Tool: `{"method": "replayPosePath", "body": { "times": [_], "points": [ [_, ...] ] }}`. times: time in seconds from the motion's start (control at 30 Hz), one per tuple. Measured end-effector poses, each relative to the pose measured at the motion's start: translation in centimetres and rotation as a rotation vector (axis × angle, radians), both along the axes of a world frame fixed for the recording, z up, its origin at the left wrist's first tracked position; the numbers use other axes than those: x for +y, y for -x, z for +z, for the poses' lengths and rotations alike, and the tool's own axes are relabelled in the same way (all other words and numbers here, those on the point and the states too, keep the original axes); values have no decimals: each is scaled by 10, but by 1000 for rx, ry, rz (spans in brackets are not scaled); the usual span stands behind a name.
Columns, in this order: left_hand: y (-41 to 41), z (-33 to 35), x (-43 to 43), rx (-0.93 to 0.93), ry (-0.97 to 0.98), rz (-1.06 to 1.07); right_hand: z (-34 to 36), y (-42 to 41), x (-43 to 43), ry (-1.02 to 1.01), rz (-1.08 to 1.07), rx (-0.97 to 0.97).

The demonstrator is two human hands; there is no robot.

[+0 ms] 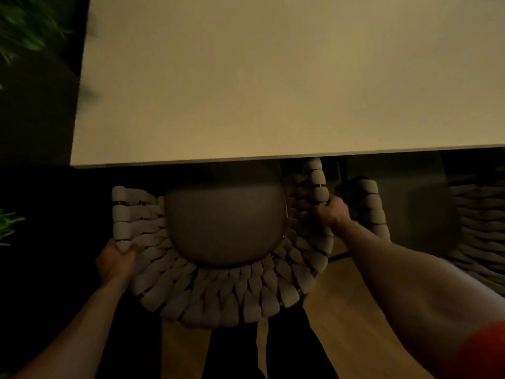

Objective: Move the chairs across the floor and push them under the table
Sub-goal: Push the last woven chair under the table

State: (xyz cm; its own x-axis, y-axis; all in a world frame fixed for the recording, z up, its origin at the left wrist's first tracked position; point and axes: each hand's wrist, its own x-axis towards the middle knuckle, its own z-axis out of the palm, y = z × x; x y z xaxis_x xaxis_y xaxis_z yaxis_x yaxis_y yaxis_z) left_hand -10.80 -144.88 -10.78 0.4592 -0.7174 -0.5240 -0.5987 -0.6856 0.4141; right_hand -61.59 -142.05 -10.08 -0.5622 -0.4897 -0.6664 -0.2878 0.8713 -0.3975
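The woven chair (218, 294) stands right in front of the person, with its round back closest to them. Its smooth seat pad (224, 222) sits in the middle. The front of the seat is tucked under the near edge of the big pale bench (246, 91). The back and both side arms are not under the bench.

The left grip (114, 261) is on the left side of the chair, low down where the arm meets the back. Its fingers are curled round the thick woven rim. The right grip (332, 212) is on the right arm of the chair, farther forward and closer to the bench edge. Its fingers are curled round that rim too. So the chair sits between the two grips, one on each side.

A second woven chair (478, 214) stands just beside it on the right, partly under the bench. The wood floor (355, 310) shows below the chairs. Green plant leaves (21, 26) are off to the far left. The person's dark legs (232, 354) are below the chair back, and a red sleeve (486, 351) shows on the right arm. The room is dim.
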Motion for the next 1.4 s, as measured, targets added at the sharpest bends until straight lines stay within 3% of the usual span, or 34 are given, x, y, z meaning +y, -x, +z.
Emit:
{"method": "replayPosePath", "body": {
  "times": [0.13,0.33,0.43,0.53,0.63,0.7,0.93,1.2,1.4],
  "points": [
    [4,-14,0,-15,3,-38,-3,4,-10,24,71,39],
    [3,-10,28,42,85,-116,9,-9,43,112,273,156],
    [6,-9,68,-74,129,-370,16,-32,92,86,487,260],
    [16,-5,115,-192,172,-746,27,-65,137,103,734,247],
    [35,-1,155,-140,130,-1062,15,-89,171,16,1161,288],
    [52,-4,168,-138,11,-1224,2,-98,176,-114,1306,343],
    [91,-8,126,-245,-330,-1447,-20,-121,148,-255,1374,397],
    [92,-22,134,-399,-200,-1494,-34,-122,158,-243,1362,481],
    [89,-24,134,-396,-156,-1473,-34,-126,157,-187,1325,532]
  ]
}}
